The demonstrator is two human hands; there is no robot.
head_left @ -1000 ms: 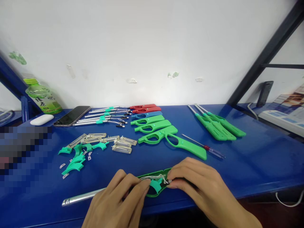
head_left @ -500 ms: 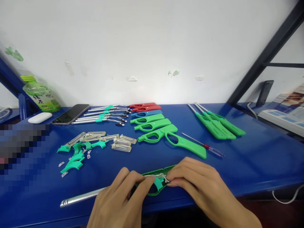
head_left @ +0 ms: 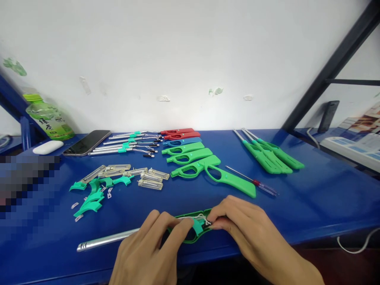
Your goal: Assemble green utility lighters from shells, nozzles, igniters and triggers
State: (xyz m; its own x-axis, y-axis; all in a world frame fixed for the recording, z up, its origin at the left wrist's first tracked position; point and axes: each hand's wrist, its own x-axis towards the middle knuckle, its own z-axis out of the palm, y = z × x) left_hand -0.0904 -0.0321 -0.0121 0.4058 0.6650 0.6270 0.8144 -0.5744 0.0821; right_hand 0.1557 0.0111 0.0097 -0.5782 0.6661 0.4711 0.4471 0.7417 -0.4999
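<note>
A green lighter handle half [head_left: 190,240] lies open side up near the table's front edge, with a silver metal tube [head_left: 103,240] reaching out to the left. My left hand [head_left: 148,247] is closed around its front part, the index finger on the teal trigger [head_left: 197,227] inside. Thumb and fingers of my right hand [head_left: 245,225] pinch a small black igniter piece [head_left: 207,224] behind the trigger. White wires [head_left: 194,216] run along the inside of the handle. My fingers hide the handle's rear end and the joint with the tube.
Behind lie green handle halves [head_left: 231,182], a screwdriver [head_left: 261,186] and several assembled lighters [head_left: 264,156]. To the left are clear fuel tanks [head_left: 151,184], teal triggers [head_left: 92,206], metal tubes with wires [head_left: 113,149], a phone [head_left: 87,143] and a bottle [head_left: 49,120].
The tube's left end has risen slightly, levelling the lighter a little. My right fingers have shifted slightly left at the black igniter piece. The whole view has moved slightly.
</note>
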